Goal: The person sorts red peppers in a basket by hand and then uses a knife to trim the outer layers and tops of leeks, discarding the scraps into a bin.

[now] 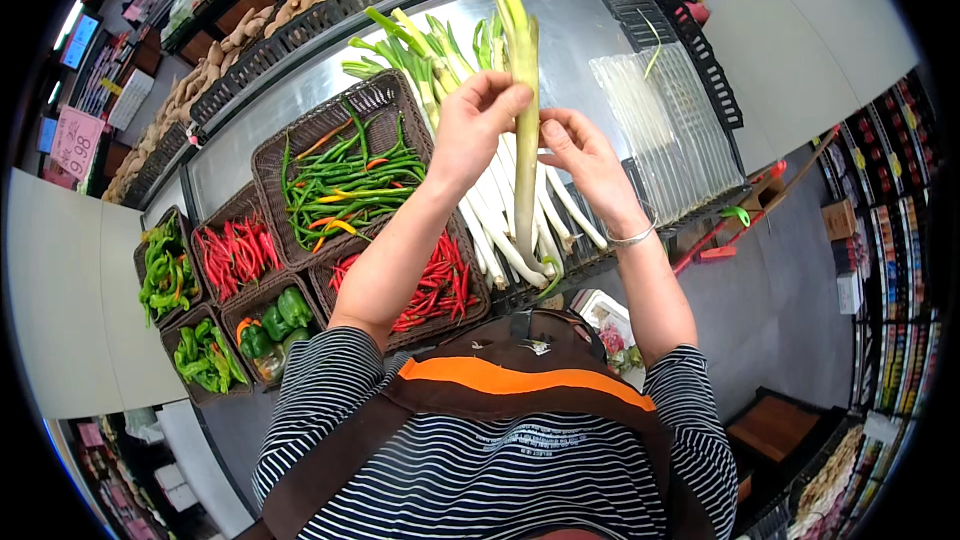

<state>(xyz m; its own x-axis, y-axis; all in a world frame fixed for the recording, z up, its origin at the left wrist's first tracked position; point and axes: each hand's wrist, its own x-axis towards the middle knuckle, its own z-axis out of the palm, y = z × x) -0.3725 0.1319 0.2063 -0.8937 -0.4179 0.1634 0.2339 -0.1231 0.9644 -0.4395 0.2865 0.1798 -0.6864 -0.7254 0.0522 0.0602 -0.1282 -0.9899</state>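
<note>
My left hand (480, 124) grips a long green onion stalk (527, 157) between thumb and fingers, high on its green part. The stalk stands out in front of the others; its white root end bends near the counter's front edge, beside a curled green strip (553, 277). My right hand (581, 154) is just right of the stalk, fingers curled and their tips at its edge. Whether they pinch a thin layer of it is hidden. Behind and below lies a pile of green onions (486, 214), white ends towards me, green tops (420, 52) away.
Left of the pile are woven baskets of green chilies (352, 180), red chilies (236, 251) and bell peppers (277, 315). A clear ribbed plastic mat (682, 142) and a loose leaf (654, 45) lie right on the metal counter (566, 7). A black slatted edge (690, 45) borders it.
</note>
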